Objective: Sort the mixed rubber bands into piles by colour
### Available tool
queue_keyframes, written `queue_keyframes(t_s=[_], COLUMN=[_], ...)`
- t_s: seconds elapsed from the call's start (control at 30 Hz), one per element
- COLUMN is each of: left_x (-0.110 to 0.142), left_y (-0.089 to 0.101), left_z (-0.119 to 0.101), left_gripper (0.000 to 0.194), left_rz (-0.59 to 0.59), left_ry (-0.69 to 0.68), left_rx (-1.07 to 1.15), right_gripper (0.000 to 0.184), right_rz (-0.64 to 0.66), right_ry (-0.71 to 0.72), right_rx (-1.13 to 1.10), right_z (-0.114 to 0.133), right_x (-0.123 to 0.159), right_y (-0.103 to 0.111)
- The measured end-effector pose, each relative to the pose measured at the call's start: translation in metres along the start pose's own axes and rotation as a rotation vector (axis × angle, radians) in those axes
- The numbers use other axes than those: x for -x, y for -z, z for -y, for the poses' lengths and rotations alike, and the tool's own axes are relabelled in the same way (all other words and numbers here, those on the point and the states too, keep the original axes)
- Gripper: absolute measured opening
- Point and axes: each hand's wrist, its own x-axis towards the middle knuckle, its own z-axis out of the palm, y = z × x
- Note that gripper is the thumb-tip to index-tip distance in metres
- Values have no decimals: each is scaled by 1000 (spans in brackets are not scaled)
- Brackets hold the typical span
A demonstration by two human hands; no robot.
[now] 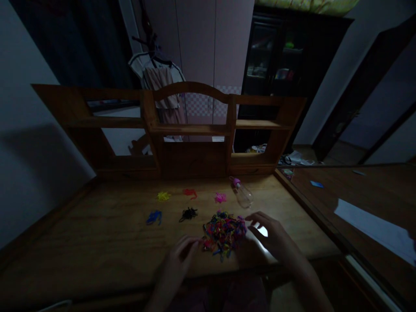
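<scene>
A mixed heap of small coloured rubber bands (224, 232) lies on the wooden desk (107, 234) near its front edge. My left hand (182, 255) rests at the heap's left edge, fingers loosely spread and touching the bands. My right hand (271, 234) sits at the heap's right edge, fingers apart and reaching toward it. Further back lie small sorted piles: yellow (163, 196), red (190, 193), pink (220, 197), blue (154, 216) and black (188, 213).
A clear plastic bottle with a pink cap (242, 193) lies on its side behind the heap. A wooden shelf unit (191, 130) stands along the desk's back. A second dark tabletop (357, 203) with a white sheet adjoins on the right. The room is dim.
</scene>
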Motion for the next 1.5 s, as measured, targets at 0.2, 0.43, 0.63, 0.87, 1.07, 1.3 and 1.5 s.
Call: queue_keyframes(t_s=[0.2,0.43,0.63,0.87,1.07,1.3,1.5], left_x=[-2,9,8,7,2,-2,-4], left_y=[13,10,10,12,8,1,3], left_z=[5,12,14,7,2,0,-6], left_gripper=[38,36,37,34,36,35,32], left_rz=[123,89,177,170,158,146,134], left_ry=[257,310,267,300,348,338,337], left_rx=[233,268,168,206,264,282,286], right_gripper=[17,14,10,6,5,7,22], right_rz=[2,-142,-115,-106,-140,-33,241], right_ry=[-286,-439,-439,-475,-500,-324,-114], right_rx=[-28,99,167,56,-53,-147,-8], right_z=[-2,1,-3,-5,-12,20,64], right_x=[50,36,21,18,20,16,17], right_y=[-17,-46,-54,-45,-34,-11,-49])
